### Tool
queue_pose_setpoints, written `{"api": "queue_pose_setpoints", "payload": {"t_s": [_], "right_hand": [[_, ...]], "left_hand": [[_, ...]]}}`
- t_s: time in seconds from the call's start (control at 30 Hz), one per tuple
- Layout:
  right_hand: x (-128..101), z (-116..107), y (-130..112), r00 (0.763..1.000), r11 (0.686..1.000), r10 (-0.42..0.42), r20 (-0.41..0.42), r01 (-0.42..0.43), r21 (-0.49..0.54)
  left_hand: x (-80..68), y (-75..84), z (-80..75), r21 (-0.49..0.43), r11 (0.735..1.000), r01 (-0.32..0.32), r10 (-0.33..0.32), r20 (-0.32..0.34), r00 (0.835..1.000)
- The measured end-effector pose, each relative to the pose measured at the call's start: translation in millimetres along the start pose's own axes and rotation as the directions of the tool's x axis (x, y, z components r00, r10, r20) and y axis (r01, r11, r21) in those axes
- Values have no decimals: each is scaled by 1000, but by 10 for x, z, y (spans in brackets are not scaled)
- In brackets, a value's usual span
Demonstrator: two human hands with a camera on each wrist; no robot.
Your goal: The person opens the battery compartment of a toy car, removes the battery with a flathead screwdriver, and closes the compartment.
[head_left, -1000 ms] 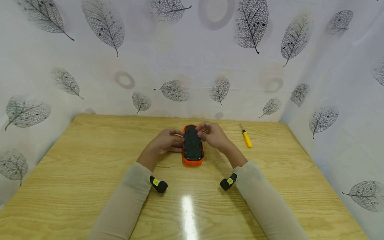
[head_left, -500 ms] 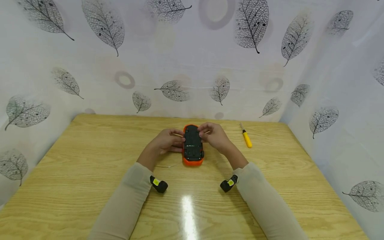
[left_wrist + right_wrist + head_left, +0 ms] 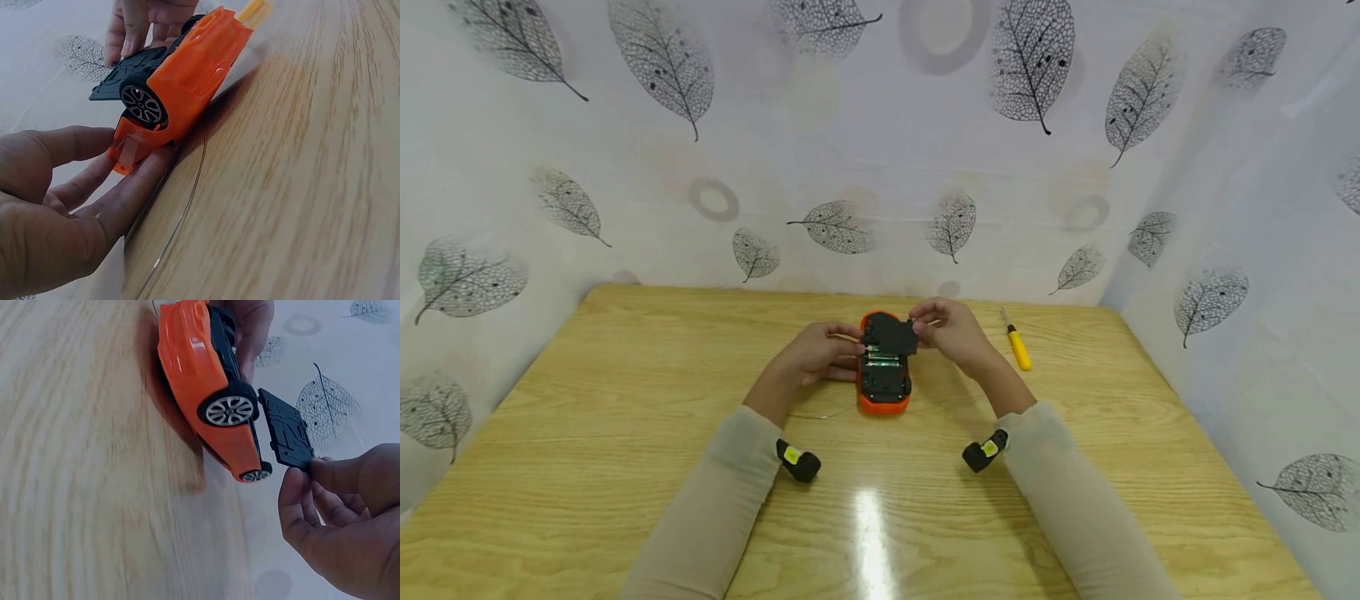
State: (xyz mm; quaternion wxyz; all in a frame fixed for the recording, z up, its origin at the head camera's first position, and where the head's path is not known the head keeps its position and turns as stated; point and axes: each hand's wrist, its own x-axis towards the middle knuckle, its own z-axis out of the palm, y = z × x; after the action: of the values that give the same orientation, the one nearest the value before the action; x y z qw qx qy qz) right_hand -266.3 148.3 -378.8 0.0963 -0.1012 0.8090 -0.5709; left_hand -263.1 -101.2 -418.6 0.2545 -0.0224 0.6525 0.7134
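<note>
An orange toy car [image 3: 883,407] lies wheels-up on the table, its black underside facing me. My left hand [image 3: 816,352] holds its left side; in the left wrist view the thumb and fingers close round one orange end of the car [image 3: 194,72]. Between the thumb and fingers of my right hand [image 3: 955,335] is a thin black battery cover [image 3: 287,431], raised off the underside and pinched by its edge. Batteries [image 3: 883,361] show in the uncovered compartment, partly hidden behind the cover in the head view.
To the right lies a yellow-handled screwdriver [image 3: 1019,350], its shaft pointing away. A thin wire [image 3: 187,209] runs from the car across the wood table [image 3: 662,375] on the left. Leaf-printed cloth [image 3: 880,150] stands behind and at both sides.
The battery cover has come up off the car's underside and moved right with my right hand, baring the batteries. My left hand and the car stay in place.
</note>
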Motion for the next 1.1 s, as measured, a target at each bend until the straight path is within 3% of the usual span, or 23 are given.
{"api": "queue_pose_setpoints", "payload": {"t_s": [0.6, 1.1], "right_hand": [[86, -432, 151, 998, 999, 31, -55, -30, 21], [286, -664, 326, 992, 991, 129, -1, -129, -33]], "left_hand": [[-8, 9, -2, -4, 1000, 0, 0, -3, 1000], [-22, 19, -4, -4, 1000, 13, -13, -10, 1000]]}}
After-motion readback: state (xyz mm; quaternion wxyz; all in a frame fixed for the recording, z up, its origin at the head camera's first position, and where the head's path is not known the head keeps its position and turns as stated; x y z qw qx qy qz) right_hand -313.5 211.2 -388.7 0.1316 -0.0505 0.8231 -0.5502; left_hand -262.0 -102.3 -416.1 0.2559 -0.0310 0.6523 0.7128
